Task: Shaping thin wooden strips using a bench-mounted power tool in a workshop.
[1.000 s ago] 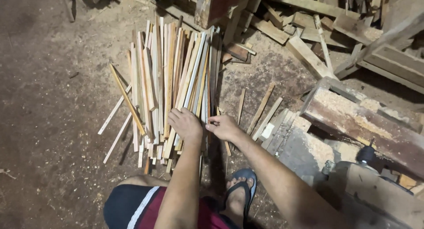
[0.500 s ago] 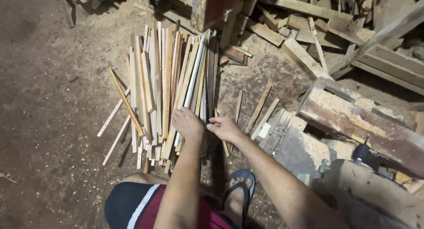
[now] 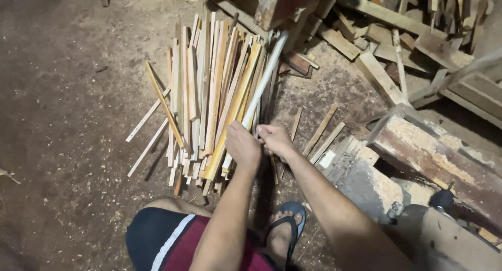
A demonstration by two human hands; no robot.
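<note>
A pile of thin wooden strips [image 3: 209, 88] lies lengthwise on the dirt floor in front of me. My left hand [image 3: 242, 145] is closed over the near ends of several strips at the pile's right side. Right beside it, my right hand [image 3: 275, 140] grips the near end of a long pale strip [image 3: 266, 75] that slants up and away to the right over the pile. The fingers of both hands are curled around wood. My knee in dark shorts [image 3: 162, 239] and my foot in a blue sandal [image 3: 285, 234] show below.
Scrap boards and offcuts [image 3: 387, 51] are heaped at the back right. A sawdust-covered wooden machine bench [image 3: 434, 156] stands at the right. Loose short strips [image 3: 319, 132] lie between pile and bench. A few strips [image 3: 149, 130] stick out to the left onto bare sawdusty floor.
The long pale strip's far end has swung out to the right, away from the other strips. Both hands stay at the pile's near right corner.
</note>
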